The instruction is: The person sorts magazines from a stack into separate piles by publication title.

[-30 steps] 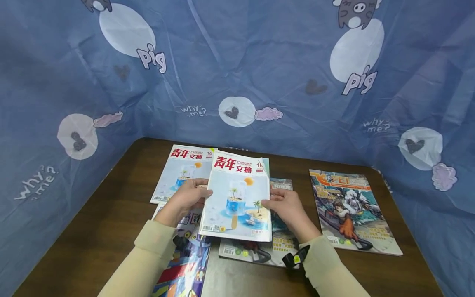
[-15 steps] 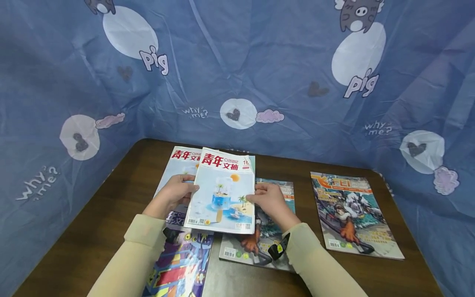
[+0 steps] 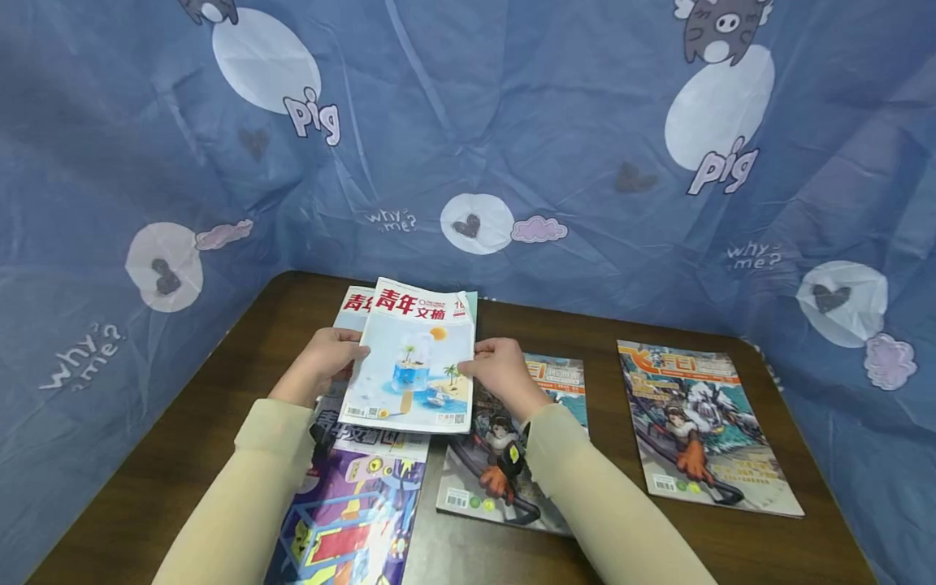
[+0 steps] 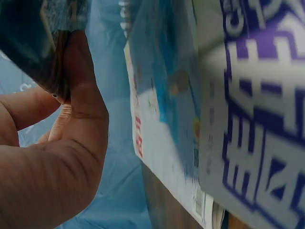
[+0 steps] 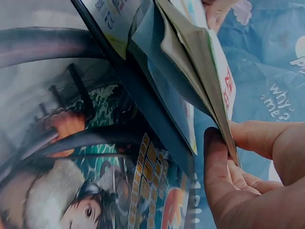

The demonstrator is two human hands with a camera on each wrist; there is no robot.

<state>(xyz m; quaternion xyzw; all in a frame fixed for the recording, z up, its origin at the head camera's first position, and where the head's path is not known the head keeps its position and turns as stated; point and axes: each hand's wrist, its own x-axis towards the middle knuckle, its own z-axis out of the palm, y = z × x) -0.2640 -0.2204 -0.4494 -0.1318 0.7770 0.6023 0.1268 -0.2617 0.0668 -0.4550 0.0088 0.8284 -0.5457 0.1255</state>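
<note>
I've the left hand (image 3: 322, 361) and right hand (image 3: 506, 374) pinching the magazine (image 3: 417, 337), long axis toward twelve; a lookalike (image 3: 351, 318) peeks out at ten, left hand nearer

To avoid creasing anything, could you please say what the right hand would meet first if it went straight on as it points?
The right hand would first meet the magazine it pinches; beyond that, probably the blue cloth, though depth is unclear.

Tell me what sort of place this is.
Probably an improvised indoor tabletop workspace: a blue pig-print backdrop rises on three sides of a brown wood-look table, where several magazines lie.
</note>
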